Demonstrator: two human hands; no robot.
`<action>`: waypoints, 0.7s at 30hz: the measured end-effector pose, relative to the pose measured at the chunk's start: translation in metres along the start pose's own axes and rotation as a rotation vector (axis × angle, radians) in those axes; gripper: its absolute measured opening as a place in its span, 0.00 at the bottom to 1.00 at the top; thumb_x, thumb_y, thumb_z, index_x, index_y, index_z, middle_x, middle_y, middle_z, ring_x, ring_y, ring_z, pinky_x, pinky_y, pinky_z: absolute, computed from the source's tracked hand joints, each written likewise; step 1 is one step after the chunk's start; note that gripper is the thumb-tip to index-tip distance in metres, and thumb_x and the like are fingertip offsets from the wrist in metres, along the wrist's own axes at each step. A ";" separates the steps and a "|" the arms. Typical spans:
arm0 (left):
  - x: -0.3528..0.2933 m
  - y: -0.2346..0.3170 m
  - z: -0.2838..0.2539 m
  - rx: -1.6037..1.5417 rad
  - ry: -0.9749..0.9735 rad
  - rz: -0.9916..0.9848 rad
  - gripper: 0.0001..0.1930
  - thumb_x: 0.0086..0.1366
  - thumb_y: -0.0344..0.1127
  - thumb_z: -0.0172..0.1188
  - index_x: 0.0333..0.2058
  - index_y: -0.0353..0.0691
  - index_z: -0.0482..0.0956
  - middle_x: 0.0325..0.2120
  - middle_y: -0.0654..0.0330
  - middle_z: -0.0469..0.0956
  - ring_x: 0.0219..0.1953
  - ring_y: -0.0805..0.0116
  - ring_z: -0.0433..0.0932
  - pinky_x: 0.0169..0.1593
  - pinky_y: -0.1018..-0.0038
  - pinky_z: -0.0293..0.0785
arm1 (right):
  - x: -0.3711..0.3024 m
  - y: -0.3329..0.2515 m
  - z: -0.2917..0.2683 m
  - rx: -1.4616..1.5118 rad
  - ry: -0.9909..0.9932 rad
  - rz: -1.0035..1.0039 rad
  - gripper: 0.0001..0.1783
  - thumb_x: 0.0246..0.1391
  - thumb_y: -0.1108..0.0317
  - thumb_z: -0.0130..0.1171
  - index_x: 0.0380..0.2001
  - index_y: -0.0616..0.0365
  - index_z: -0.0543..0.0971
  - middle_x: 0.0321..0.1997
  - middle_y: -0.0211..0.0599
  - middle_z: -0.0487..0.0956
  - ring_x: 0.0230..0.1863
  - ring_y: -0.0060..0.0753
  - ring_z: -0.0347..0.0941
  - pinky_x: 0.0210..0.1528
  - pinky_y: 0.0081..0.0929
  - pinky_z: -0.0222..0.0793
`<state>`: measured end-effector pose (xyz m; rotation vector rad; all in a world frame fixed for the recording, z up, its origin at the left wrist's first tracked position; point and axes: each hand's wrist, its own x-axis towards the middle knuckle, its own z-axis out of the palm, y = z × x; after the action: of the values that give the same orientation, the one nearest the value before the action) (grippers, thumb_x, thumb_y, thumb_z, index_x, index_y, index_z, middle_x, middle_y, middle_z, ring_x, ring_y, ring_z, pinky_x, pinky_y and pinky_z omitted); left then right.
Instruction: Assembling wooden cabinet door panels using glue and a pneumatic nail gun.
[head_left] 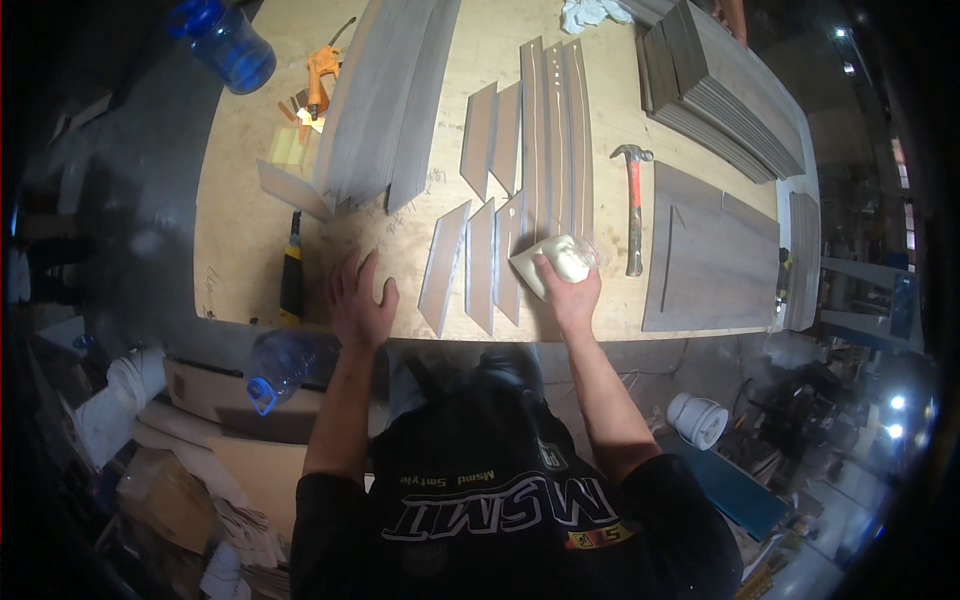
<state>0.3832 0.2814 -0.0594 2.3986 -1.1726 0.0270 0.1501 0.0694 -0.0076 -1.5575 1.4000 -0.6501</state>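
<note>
**Two hands on a wooden table with grey boards**

Black cloth of a shirt [500, 500] is seen closest of all, at the bottom, and two bare arms are stretched up from it to a big pale plywood table [240, 220].

A soft white cloth wad [560, 258] is held in the right hand [570, 290]. The fingers are curled and pressed together around the wad, and it is pushed down on the low end of a short grey slanted board piece [512, 262]. Two more grey slanted pieces [462, 265] are laid just to the left of it, side by side.

No thing is held by the left hand [360, 300]. It is laid flat on the bare table near the front edge, with the fingers spread wide apart.

Long thin grey strips [555, 130] are lined up above the right hand. A hammer with an orange handle [634, 205] is laid just to the right of the strips, beside a wide flat grey board [715, 260]. A tall pile of grey boards [720, 90] is stacked at the far right corner.

Long grey planks [385, 100] are fanned out at the far left, with an orange tool [320, 75] next to them. A blue plastic bottle [225, 45] is seen at the top left, off the table
</note>
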 end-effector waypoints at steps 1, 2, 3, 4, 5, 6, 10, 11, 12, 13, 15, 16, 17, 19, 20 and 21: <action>-0.001 -0.001 0.001 0.007 0.009 0.008 0.26 0.57 0.39 0.66 0.56 0.46 0.76 0.59 0.54 0.71 0.61 0.49 0.69 0.65 0.53 0.64 | -0.007 0.002 0.001 0.033 0.020 -0.016 0.33 0.45 0.59 0.78 0.50 0.68 0.77 0.43 0.40 0.84 0.43 0.30 0.80 0.49 0.28 0.75; -0.001 -0.002 0.003 0.015 0.018 0.015 0.25 0.57 0.39 0.66 0.55 0.46 0.77 0.59 0.54 0.71 0.61 0.49 0.69 0.64 0.53 0.64 | -0.013 0.000 -0.001 0.030 0.019 -0.014 0.33 0.45 0.59 0.78 0.50 0.68 0.77 0.43 0.40 0.84 0.43 0.30 0.80 0.49 0.28 0.75; -0.002 -0.003 0.003 0.013 0.015 0.009 0.25 0.57 0.39 0.66 0.55 0.46 0.77 0.59 0.54 0.71 0.61 0.49 0.69 0.64 0.53 0.64 | -0.020 -0.005 -0.004 -0.003 0.016 0.008 0.32 0.45 0.60 0.78 0.49 0.67 0.78 0.43 0.40 0.84 0.44 0.30 0.80 0.49 0.28 0.75; -0.003 -0.003 0.004 0.015 0.021 0.008 0.25 0.57 0.39 0.65 0.55 0.46 0.77 0.59 0.54 0.71 0.61 0.50 0.70 0.65 0.53 0.64 | -0.027 -0.008 -0.007 -0.036 0.013 0.030 0.31 0.45 0.60 0.79 0.48 0.67 0.78 0.44 0.40 0.83 0.44 0.29 0.80 0.50 0.28 0.75; -0.004 -0.004 0.004 0.017 0.027 0.005 0.25 0.57 0.40 0.65 0.55 0.46 0.77 0.59 0.55 0.71 0.61 0.51 0.70 0.65 0.53 0.64 | -0.032 -0.003 -0.008 -0.041 0.008 0.032 0.31 0.45 0.60 0.79 0.48 0.67 0.78 0.44 0.40 0.83 0.44 0.29 0.80 0.50 0.28 0.75; -0.003 -0.003 0.004 0.016 0.024 0.001 0.25 0.57 0.40 0.65 0.55 0.46 0.77 0.59 0.55 0.71 0.61 0.51 0.70 0.65 0.53 0.64 | -0.037 0.002 -0.009 -0.029 0.016 0.016 0.30 0.45 0.61 0.78 0.47 0.67 0.79 0.44 0.40 0.84 0.44 0.29 0.80 0.50 0.28 0.75; 0.000 0.000 0.000 0.044 0.028 0.008 0.25 0.58 0.40 0.65 0.55 0.46 0.77 0.59 0.56 0.72 0.61 0.53 0.70 0.66 0.54 0.64 | -0.057 0.004 -0.019 -0.051 -0.016 0.043 0.28 0.46 0.62 0.78 0.47 0.67 0.79 0.43 0.40 0.84 0.45 0.29 0.80 0.50 0.27 0.74; 0.000 0.000 0.000 0.038 0.033 0.010 0.25 0.58 0.40 0.65 0.55 0.46 0.77 0.59 0.56 0.72 0.61 0.54 0.70 0.66 0.53 0.64 | -0.060 0.005 -0.021 -0.052 -0.020 0.044 0.28 0.46 0.62 0.78 0.47 0.67 0.79 0.43 0.40 0.84 0.45 0.29 0.80 0.50 0.27 0.74; 0.000 0.000 0.000 0.039 0.032 0.007 0.25 0.58 0.40 0.65 0.55 0.46 0.77 0.59 0.56 0.72 0.61 0.54 0.70 0.66 0.53 0.64 | -0.063 0.007 -0.023 -0.048 -0.053 0.057 0.28 0.45 0.62 0.78 0.47 0.66 0.79 0.43 0.40 0.84 0.44 0.29 0.80 0.50 0.27 0.74; 0.000 -0.001 0.001 0.039 0.030 0.007 0.25 0.58 0.40 0.65 0.55 0.46 0.77 0.59 0.56 0.72 0.61 0.54 0.70 0.66 0.53 0.63 | -0.064 0.008 -0.024 -0.043 -0.085 0.071 0.29 0.45 0.63 0.78 0.47 0.66 0.79 0.43 0.40 0.84 0.44 0.29 0.80 0.50 0.28 0.74; -0.001 -0.002 0.002 0.038 0.027 0.008 0.25 0.58 0.40 0.65 0.55 0.47 0.77 0.59 0.56 0.72 0.61 0.54 0.70 0.66 0.53 0.63 | -0.067 0.012 -0.025 -0.090 -0.082 0.050 0.29 0.45 0.63 0.78 0.48 0.66 0.78 0.42 0.39 0.84 0.44 0.28 0.80 0.50 0.27 0.75; -0.001 -0.002 0.002 0.030 0.028 0.005 0.25 0.58 0.40 0.65 0.55 0.47 0.77 0.59 0.56 0.71 0.61 0.54 0.70 0.67 0.53 0.63 | -0.067 0.012 -0.026 -0.136 -0.076 0.029 0.30 0.44 0.63 0.78 0.49 0.65 0.78 0.42 0.38 0.83 0.43 0.28 0.80 0.50 0.27 0.75; -0.001 -0.001 0.002 0.023 0.029 0.002 0.25 0.58 0.41 0.65 0.55 0.47 0.77 0.59 0.56 0.71 0.61 0.54 0.70 0.67 0.53 0.62 | -0.068 0.011 -0.029 -0.137 -0.074 0.030 0.30 0.44 0.63 0.78 0.49 0.65 0.78 0.42 0.38 0.83 0.43 0.28 0.80 0.50 0.27 0.75; 0.001 0.002 0.000 0.033 0.016 -0.007 0.25 0.58 0.41 0.65 0.55 0.48 0.77 0.59 0.57 0.71 0.62 0.54 0.69 0.67 0.53 0.62 | -0.065 0.002 -0.035 -0.082 -0.078 0.058 0.30 0.49 0.65 0.75 0.53 0.64 0.75 0.45 0.38 0.82 0.46 0.31 0.79 0.51 0.29 0.75; 0.002 0.003 0.000 0.042 0.002 -0.016 0.25 0.58 0.41 0.65 0.55 0.48 0.77 0.60 0.57 0.71 0.62 0.55 0.69 0.68 0.53 0.62 | -0.060 0.006 -0.037 -0.081 -0.077 0.057 0.30 0.49 0.65 0.75 0.53 0.64 0.75 0.45 0.38 0.82 0.46 0.31 0.79 0.51 0.29 0.75; 0.001 0.002 -0.002 0.046 0.006 -0.019 0.25 0.58 0.41 0.65 0.55 0.48 0.77 0.60 0.57 0.71 0.62 0.55 0.69 0.68 0.53 0.62 | -0.053 0.012 -0.037 0.216 -0.062 0.166 0.32 0.52 0.62 0.71 0.57 0.62 0.72 0.49 0.39 0.80 0.48 0.34 0.78 0.52 0.32 0.75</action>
<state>0.3826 0.2810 -0.0564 2.4472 -1.1588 0.0555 0.1013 0.1110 0.0083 -1.2669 1.3487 -0.6245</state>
